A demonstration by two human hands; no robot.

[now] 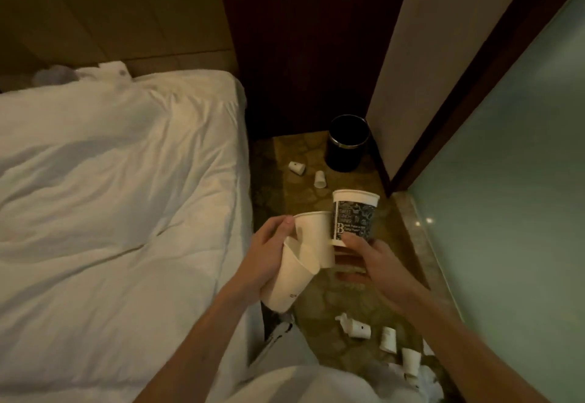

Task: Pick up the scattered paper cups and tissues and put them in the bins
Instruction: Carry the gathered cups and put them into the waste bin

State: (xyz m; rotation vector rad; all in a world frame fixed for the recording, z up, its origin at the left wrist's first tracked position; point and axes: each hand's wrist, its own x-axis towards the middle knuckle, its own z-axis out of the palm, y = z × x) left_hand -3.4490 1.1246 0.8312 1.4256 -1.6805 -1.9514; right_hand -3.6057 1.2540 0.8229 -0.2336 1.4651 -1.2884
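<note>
Left hand (269,257) grips two askew white paper cups (304,254); right hand (375,260) grips black-printed paper cup (354,217) at base. Askew pair could slip before black round bin (348,146).

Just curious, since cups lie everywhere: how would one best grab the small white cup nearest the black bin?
From above, pinching the small white cup across its side walls near the middle. It seems to lie on its side on the floor, wider rim towards the camera, so both flanks are free.
</note>
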